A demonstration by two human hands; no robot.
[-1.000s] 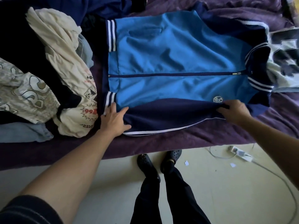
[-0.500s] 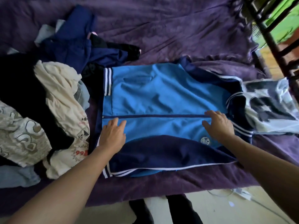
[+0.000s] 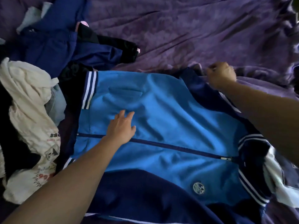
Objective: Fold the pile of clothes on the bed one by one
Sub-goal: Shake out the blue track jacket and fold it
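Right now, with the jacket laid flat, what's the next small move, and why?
Probably draw the far sleeve toward you, over the front. The right hand seems to have a grip on it, the left hand lies flat on the blue track jacket by the zipper, and the near sleeve is already folded in.

The head camera looks steeply down from close above the bed (image 3: 202,33).
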